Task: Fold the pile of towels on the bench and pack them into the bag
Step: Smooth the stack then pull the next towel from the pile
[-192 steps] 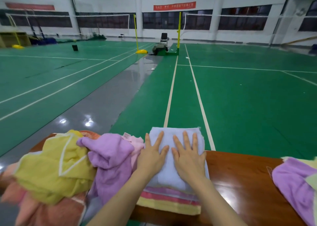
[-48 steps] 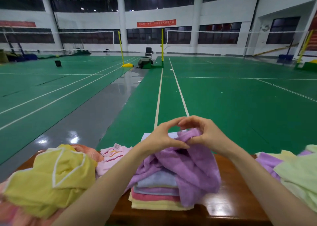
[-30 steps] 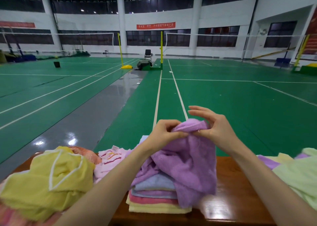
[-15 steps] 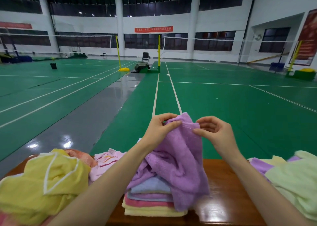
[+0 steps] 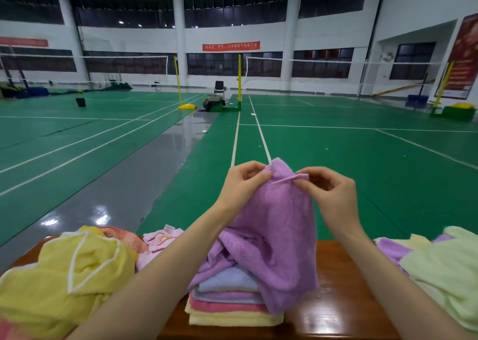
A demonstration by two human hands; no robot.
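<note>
Purple towel (image 5: 274, 236) pinched in both hands' grip — left hand (image 5: 243, 187), right hand (image 5: 328, 195) — draping over the folded stack (image 5: 227, 306).

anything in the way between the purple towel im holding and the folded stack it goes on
Nothing visible. Both hands, left and right, pinch the purple towel at its top edge, and its lower part already drapes over the folded stack on the bench. No bag is in view.
</note>
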